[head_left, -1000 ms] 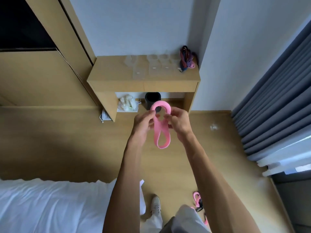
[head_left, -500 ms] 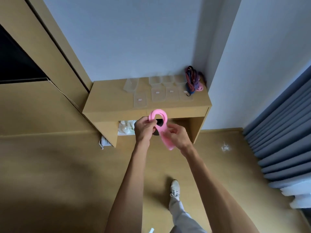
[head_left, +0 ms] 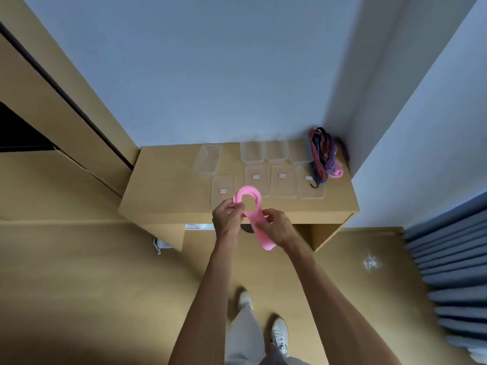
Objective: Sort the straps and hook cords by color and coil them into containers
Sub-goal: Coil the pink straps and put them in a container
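— Currently, why is the pink strap (head_left: 249, 212) held up over the desk's (head_left: 163, 196) front edge?
— Probably to coil it before it goes into a clear container (head_left: 252, 151).
— Hand pose?
— Left hand (head_left: 227, 217) pinches the loop's side; right hand (head_left: 276, 227) grips the hanging tail. Both forearms are extended forward.

A single wide-angle view looks from the person's head, forward and steeply down. Both forearms reach up from the bottom edge, close to the lens; the light wooden desk (head_left: 168, 191) sits farther off against the pale wall, mid-frame, with the wooden floor (head_left: 79, 285) below.
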